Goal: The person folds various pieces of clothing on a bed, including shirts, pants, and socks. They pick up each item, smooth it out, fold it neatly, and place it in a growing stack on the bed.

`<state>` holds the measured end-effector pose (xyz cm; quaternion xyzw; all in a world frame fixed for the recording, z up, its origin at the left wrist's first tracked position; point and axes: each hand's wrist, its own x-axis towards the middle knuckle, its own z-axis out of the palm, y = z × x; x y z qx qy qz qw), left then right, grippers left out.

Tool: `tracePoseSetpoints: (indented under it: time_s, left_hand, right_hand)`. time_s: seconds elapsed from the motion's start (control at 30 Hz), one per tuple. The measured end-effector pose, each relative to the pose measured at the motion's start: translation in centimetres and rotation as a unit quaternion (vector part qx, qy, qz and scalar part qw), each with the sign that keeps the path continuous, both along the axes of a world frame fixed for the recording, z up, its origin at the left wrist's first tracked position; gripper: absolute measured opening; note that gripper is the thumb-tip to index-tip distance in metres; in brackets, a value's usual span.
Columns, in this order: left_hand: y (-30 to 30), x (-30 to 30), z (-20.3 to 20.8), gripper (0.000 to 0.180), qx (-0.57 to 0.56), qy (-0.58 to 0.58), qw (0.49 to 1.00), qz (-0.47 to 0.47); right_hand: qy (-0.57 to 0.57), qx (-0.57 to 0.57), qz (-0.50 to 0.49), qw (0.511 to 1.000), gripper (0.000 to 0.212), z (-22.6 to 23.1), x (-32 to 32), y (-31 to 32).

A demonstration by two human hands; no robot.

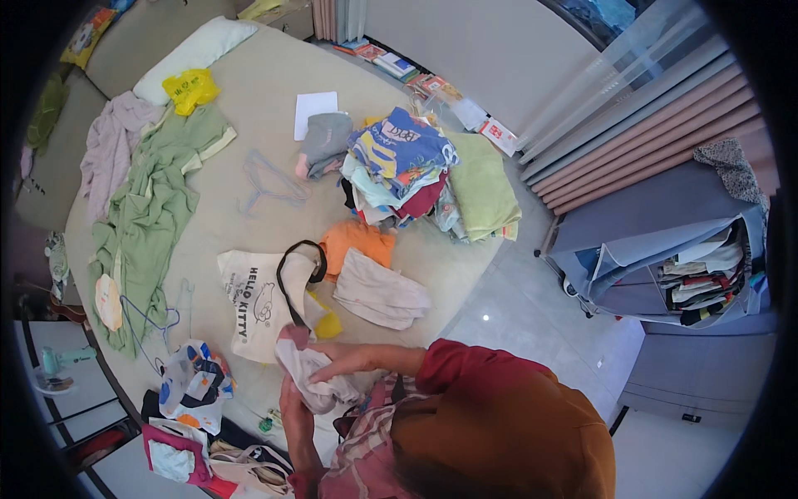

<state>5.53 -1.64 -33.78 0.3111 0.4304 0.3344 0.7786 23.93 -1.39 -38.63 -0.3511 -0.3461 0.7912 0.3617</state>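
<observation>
A small white garment with a dusky pink part [319,389] is bunched between my two hands over the bed's near edge; its exact kind does not show. My right hand [339,361] comes in from the right and grips its top. Lower on the left, my left hand [290,386] holds its side, with the fingers partly hidden by the cloth. Just beyond lies a cream tote bag [241,287] with a cartoon print and black strap. Beside the bag are a folded pale garment [381,289], an orange garment [366,247] and a yellow piece [327,322].
On the bed [249,116], a tall pile of folded clothes [403,158] stands near a green pillow [482,185]. Hangers [270,185], a green blanket [150,224] and a patterned bag [196,378] lie leftward. A blue fabric wardrobe [615,241] stands on the right.
</observation>
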Motion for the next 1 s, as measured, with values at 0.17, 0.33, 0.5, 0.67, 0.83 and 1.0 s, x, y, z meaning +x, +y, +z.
tracePoseSetpoints:
  time_s: [0.17,0.33,0.5,0.67,0.83,1.0]
  left_hand:
    - [-0.9,-3.3,1.9,0.053,0.110,0.212,0.971,0.004]
    - [-1.8,-8.2,3.8,0.051,0.092,0.153,0.979,0.103]
    - [-0.7,-10.2,6.1,0.024,0.106,0.225,0.954,0.169]
    - [0.5,-12.4,5.4,0.021,0.137,0.168,0.957,0.191]
    - [1.2,-11.6,4.0,0.019,0.174,0.233,0.940,0.179]
    - [0.1,-13.1,-0.1,0.020,0.173,0.244,0.936,0.187]
  right_hand:
    - [-0.091,0.031,-0.073,0.993,0.037,-0.1,-0.3,0.8]
    - [-0.148,0.129,-0.086,0.977,0.035,2.5,1.3,2.3]
    - [-0.143,0.081,-0.140,0.976,0.029,-0.3,1.3,3.6]
    - [0.107,-0.125,-0.119,0.979,0.027,5.1,0.6,4.0]
    - [0.118,-0.106,-0.076,0.984,0.034,0.1,1.4,4.0]
    - [-0.224,0.064,-0.009,0.972,0.026,-0.8,1.1,2.3]
